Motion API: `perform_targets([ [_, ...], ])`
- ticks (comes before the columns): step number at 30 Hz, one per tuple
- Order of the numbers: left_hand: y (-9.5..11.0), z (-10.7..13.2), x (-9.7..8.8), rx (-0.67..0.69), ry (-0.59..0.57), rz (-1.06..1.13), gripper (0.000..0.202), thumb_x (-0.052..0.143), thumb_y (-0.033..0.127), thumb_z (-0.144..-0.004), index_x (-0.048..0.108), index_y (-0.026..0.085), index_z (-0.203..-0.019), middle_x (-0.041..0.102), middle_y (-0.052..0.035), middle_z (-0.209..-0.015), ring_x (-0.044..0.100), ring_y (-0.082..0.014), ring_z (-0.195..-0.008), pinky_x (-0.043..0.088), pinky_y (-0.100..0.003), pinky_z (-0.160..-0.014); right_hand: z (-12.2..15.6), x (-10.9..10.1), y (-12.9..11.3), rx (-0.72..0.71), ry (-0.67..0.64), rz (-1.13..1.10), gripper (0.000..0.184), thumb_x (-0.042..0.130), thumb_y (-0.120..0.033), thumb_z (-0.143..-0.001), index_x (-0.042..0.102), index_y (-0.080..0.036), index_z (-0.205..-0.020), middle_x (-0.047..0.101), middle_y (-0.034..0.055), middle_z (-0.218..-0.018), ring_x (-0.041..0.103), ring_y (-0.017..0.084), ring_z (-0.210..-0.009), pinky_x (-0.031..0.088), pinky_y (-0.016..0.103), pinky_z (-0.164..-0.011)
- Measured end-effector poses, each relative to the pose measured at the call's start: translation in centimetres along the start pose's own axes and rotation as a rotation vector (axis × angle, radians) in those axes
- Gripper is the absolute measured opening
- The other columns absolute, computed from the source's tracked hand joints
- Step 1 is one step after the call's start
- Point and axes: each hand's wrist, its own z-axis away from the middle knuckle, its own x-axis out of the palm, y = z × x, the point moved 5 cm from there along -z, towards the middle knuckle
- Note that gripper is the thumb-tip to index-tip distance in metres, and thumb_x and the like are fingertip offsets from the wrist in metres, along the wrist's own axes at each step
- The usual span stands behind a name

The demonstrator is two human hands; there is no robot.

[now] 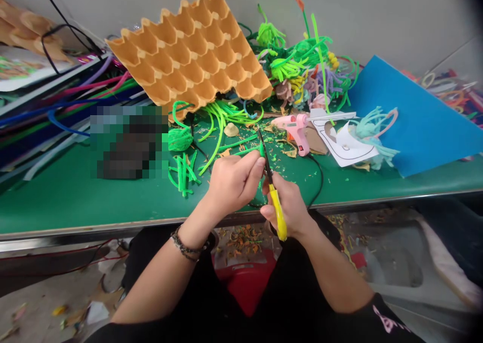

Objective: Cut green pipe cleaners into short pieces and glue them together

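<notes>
My right hand point(289, 207) is closed round the yellow handles of a pair of scissors point(272, 189), whose dark blades point up and away over the green table. My left hand point(232, 182) pinches a short green pipe cleaner piece point(261, 149) right beside the blades, thumb and fingers pressed together. Both hands hover at the table's front edge. More green pipe cleaner pieces point(184, 172) lie cut on the table just left of my left hand.
A cardboard egg tray point(192, 51) leans at the back. A pink glue gun point(296, 129) with a black cord, a paper cutout point(345, 144), a blue sheet point(411, 116) and a heap of pipe cleaner shapes point(298, 66) lie to the right. The green table point(56, 197) has a metal front edge.
</notes>
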Motion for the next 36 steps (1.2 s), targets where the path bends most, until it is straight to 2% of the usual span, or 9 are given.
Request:
perform_targets([
  [5,-0.1,-0.1,-0.1,-0.012,-0.006,0.024,0.037,0.031,0.024,-0.091,0.04,0.018,-0.055,0.035,0.0048,-0.039,0.038,-0.0063,-0.034,0.025,-0.019,-0.039,-0.1,-0.2,0.0,0.019,0.016,-0.066,0.061,0.029,-0.08,-0.071,0.042,-0.02,-0.068,0.04,-0.0051,-0.05,0.034,0.008,-0.043,0.029,0.022,-0.043],
  [12,-0.3,-0.2,-0.2,-0.057,-0.002,0.127,0.037,0.033,0.023,-0.09,0.041,0.017,-0.055,0.032,0.007,-0.039,0.033,-0.0044,-0.032,0.024,-0.019,-0.037,0.0,0.1,0.1,0.059,0.005,-0.201,0.051,0.038,-0.066,-0.08,0.038,-0.02,-0.06,0.035,-0.0056,-0.049,0.03,0.007,-0.044,0.026,0.021,-0.042],
  [15,-0.3,-0.2,-0.1,-0.073,-0.014,0.16,0.037,0.032,0.024,-0.091,0.041,0.018,-0.056,0.028,0.0075,-0.039,0.031,-0.0046,-0.032,0.023,-0.019,-0.037,0.1,0.2,0.7,0.108,0.009,-0.285,0.049,0.037,-0.064,-0.082,0.037,-0.02,-0.06,0.034,-0.0058,-0.048,0.031,0.007,-0.042,0.026,0.022,-0.041],
  [20,-0.1,-0.2,0.1,-0.075,-0.034,0.235,0.036,0.032,0.022,-0.091,0.042,0.017,-0.057,0.036,0.0069,-0.041,0.031,-0.0041,-0.033,0.026,-0.018,-0.038,-0.1,-0.5,1.6,0.122,0.103,-0.32,0.05,0.034,-0.067,-0.081,0.04,-0.02,-0.064,0.035,-0.0051,-0.05,0.035,0.008,-0.044,0.029,0.022,-0.043],
  [25,0.3,-0.3,-0.1,0.009,-0.082,0.32,0.034,0.033,0.018,-0.091,0.044,0.017,-0.058,0.04,0.0062,-0.044,0.035,-0.0039,-0.035,0.026,-0.017,-0.04,-0.1,-0.4,1.3,0.068,-0.008,-0.269,0.063,0.033,-0.08,-0.069,0.043,-0.019,-0.082,0.041,-0.0041,-0.058,0.037,0.009,-0.048,0.031,0.023,-0.045],
  [29,0.5,-0.3,0.1,0.048,-0.144,0.372,0.034,0.033,0.016,-0.09,0.045,0.017,-0.058,0.041,0.0061,-0.045,0.036,-0.0036,-0.037,0.027,-0.016,-0.04,0.1,-0.5,0.9,0.034,-0.046,-0.206,0.065,0.028,-0.081,-0.069,0.043,-0.019,-0.078,0.042,-0.004,-0.056,0.036,0.009,-0.048,0.029,0.023,-0.045],
  [36,0.3,-0.2,0.3,0.016,-0.198,0.371,0.035,0.034,0.02,-0.09,0.039,0.017,-0.056,0.039,0.0056,-0.045,0.036,-0.0039,-0.038,0.029,-0.016,-0.04,0.3,-1.1,0.9,0.035,-0.043,-0.156,0.065,0.028,-0.082,-0.068,0.043,-0.019,-0.073,0.041,-0.0041,-0.053,0.036,0.009,-0.046,0.029,0.023,-0.045],
])
